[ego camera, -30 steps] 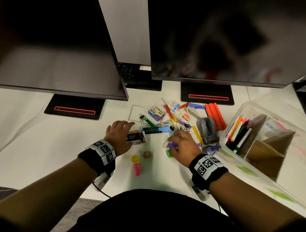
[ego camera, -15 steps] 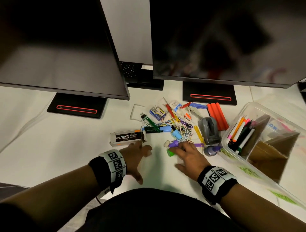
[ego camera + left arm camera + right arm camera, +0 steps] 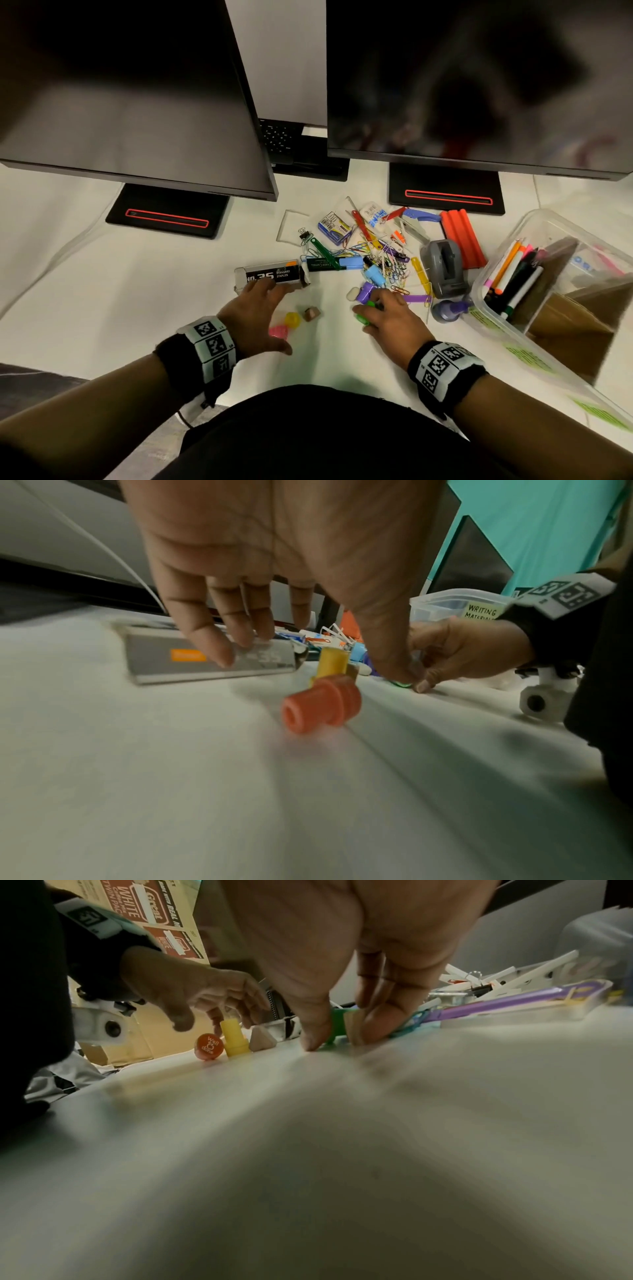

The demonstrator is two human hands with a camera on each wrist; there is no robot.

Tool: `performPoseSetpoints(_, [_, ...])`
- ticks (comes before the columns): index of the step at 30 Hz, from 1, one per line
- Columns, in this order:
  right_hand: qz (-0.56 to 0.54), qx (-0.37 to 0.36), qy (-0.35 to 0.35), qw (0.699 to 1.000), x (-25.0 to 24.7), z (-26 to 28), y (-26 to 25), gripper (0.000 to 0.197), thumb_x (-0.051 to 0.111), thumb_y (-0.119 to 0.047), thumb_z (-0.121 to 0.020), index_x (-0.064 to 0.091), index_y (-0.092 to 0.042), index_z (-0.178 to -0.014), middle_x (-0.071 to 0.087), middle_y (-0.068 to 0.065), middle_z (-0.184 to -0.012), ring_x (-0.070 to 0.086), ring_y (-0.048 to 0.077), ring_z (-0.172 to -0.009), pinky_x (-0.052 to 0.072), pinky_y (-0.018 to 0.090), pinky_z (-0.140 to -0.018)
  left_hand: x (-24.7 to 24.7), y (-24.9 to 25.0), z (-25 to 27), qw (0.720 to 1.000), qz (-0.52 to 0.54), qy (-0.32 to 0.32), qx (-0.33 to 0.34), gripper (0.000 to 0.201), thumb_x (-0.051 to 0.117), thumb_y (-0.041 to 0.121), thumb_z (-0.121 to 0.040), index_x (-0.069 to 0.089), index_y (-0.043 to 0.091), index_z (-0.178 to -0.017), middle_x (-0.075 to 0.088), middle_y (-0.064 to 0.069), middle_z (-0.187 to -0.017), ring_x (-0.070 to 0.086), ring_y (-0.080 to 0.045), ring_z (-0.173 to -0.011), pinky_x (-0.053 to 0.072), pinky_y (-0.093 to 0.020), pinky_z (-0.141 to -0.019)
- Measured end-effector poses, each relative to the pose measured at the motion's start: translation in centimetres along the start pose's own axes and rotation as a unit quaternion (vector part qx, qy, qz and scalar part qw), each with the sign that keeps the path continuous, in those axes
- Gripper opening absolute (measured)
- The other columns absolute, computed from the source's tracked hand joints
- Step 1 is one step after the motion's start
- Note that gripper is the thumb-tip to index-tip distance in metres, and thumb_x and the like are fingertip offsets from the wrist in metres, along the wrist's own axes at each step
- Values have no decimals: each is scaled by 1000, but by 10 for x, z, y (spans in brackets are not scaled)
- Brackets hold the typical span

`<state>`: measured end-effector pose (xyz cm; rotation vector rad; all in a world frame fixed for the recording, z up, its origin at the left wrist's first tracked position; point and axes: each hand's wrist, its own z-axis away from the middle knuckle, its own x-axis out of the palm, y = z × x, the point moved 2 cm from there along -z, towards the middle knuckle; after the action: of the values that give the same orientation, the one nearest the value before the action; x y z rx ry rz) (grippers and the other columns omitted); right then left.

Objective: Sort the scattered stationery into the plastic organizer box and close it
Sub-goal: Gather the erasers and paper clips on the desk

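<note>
The clear plastic organizer box [image 3: 486, 291] stands open at the right, with markers [image 3: 513, 274] in one compartment. My left hand [image 3: 263, 315] hovers open, fingers spread, over a pink stamp [image 3: 278, 331] and a yellow stamp [image 3: 292, 319]; its fingertips [image 3: 222, 656] reach toward the black staples box [image 3: 270, 274]. My right hand [image 3: 376, 308] pinches a green stamp [image 3: 337, 1020] between thumb and fingers on the desk, beside a purple stamp [image 3: 364, 291]. Scattered paper clips [image 3: 387, 263], tags and pens lie just beyond.
A grey tape dispenser [image 3: 443, 270], an orange block [image 3: 462, 240] and a purple bottle [image 3: 448, 310] sit between the pile and the box. A small brown wedge [image 3: 311, 313] lies by the yellow stamp. Two monitors [image 3: 137, 102] overhang the desk's back.
My left hand let go of the staples box, drew back, then came forward over the pink and yellow stamps. My right hand stayed on the green stamp.
</note>
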<state>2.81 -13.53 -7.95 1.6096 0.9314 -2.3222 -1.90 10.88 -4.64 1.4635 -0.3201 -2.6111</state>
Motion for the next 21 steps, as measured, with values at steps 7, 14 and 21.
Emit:
performPoseSetpoints(7, [2, -2, -54, 999, 6, -9, 6, 33, 50, -17, -92, 59, -25, -123, 45, 8, -124, 48, 21, -102, 41, 27, -84, 19, -16, 15, 996, 18, -91, -11, 110, 78, 52, -61, 12, 27, -145, 25, -2, -143, 41, -24, -127, 41, -36, -106])
performPoseSetpoints(14, [-136, 40, -4, 990, -6, -3, 5, 14, 61, -12, -87, 62, -26, -86, 52, -10, -83, 50, 13, -82, 42, 23, -73, 28, 12, -25, 993, 34, -46, 105, 70, 70, 33, -78, 34, 25, -137, 36, -4, -133, 45, -22, -119, 40, -31, -100])
performPoseSetpoints(21, [-137, 93, 61, 984, -25, -3, 14, 34, 64, 0, -81, 68, -12, -112, 48, 13, -115, 54, 24, -103, 29, 10, -90, 8, 37, -38, 982, -17, 80, 169, 34, 46, 39, -79, 55, 23, -108, 64, 3, -97, 52, -5, -91, 54, -15, -71])
